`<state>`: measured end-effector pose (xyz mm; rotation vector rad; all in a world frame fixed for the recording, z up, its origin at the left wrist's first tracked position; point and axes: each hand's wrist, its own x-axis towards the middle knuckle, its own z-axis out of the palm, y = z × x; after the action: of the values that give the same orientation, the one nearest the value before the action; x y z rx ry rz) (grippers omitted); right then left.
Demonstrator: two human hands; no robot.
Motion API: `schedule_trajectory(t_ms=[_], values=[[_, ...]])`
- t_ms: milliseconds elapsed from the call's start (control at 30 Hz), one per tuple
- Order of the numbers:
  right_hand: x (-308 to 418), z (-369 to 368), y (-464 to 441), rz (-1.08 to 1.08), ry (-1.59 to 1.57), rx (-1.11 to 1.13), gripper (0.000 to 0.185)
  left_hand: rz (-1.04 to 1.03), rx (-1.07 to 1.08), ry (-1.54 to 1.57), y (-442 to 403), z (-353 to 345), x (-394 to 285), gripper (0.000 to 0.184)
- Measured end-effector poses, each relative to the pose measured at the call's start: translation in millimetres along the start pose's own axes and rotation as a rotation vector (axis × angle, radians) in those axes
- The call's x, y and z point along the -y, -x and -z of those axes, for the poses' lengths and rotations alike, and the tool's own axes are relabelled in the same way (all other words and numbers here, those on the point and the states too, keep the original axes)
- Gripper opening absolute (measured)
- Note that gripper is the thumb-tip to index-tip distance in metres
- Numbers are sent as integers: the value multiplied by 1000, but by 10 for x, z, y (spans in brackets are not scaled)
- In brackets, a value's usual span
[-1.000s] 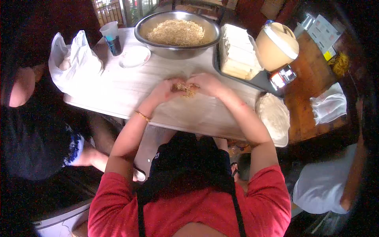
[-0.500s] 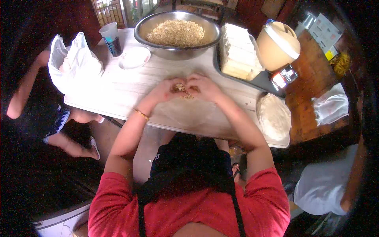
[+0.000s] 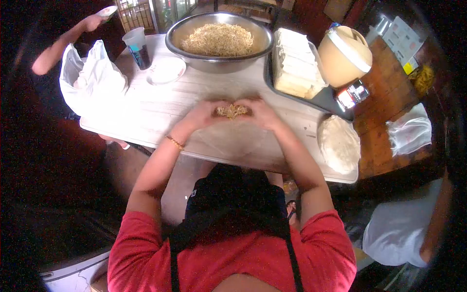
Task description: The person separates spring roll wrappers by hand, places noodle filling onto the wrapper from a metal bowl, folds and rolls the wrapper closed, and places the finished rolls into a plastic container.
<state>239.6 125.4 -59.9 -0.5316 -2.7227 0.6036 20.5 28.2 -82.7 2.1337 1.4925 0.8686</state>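
At the middle of the table, my left hand [image 3: 206,115] and my right hand [image 3: 260,113] curl toward each other around a small heap of shredded filling [image 3: 232,112], which looks like bean sprouts. Both hands are closed against its sides. Beneath them a thin, nearly see-through round wrapper [image 3: 233,139] lies flat on the table. More of the same filling [image 3: 217,40] is piled in a large steel bowl [image 3: 219,61] beyond my hands. A stack of pale round wrappers [image 3: 339,144] rests near the table's right corner. My fingertips are partly hidden.
Finished-looking pale rolls [image 3: 294,63] fill a clear container on a black tray [image 3: 335,108], beside a phone [image 3: 352,95] and a tan jug [image 3: 343,56]. At left stand a plastic bag [image 3: 92,80], a cup [image 3: 137,48] and a small plate [image 3: 166,71]. Another person's hand [image 3: 97,23] holds a dish.
My hands have gathered the filling into a tighter heap, and the loose bits in front are drawn in. The person at left has raised an arm, holding a dish.
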Motion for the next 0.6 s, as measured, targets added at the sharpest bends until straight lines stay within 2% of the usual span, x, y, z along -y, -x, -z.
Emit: schedule_trajectory(t_ms=[167, 233, 300, 400, 433, 467, 500, 600], values=[[33, -16, -39, 101, -195, -133, 35, -89, -120, 87, 111, 64, -70, 42], [8, -49, -84, 138, -222, -144, 31, -33, -40, 114, 107, 102, -91, 42], [-71, -134, -128, 180, 11, -162, 27, 21, 36, 140, 97, 131, -113, 43], [-92, -131, -137, 218, 95, -182, 32, 53, 26, 112, 99, 137, -165, 47], [-41, -105, -108, 217, 95, -184, 32, -45, -102, 19, 95, 121, -199, 48], [15, -82, -46, 115, -30, -171, 34, -143, -229, -74, 90, 106, -222, 50], [93, -48, -2, 12, -156, -158, 37, -142, -228, -73, 76, 89, -222, 50], [138, -34, 57, -80, -29, -37, 45, -75, -137, -38, 28, 9, -169, 53]])
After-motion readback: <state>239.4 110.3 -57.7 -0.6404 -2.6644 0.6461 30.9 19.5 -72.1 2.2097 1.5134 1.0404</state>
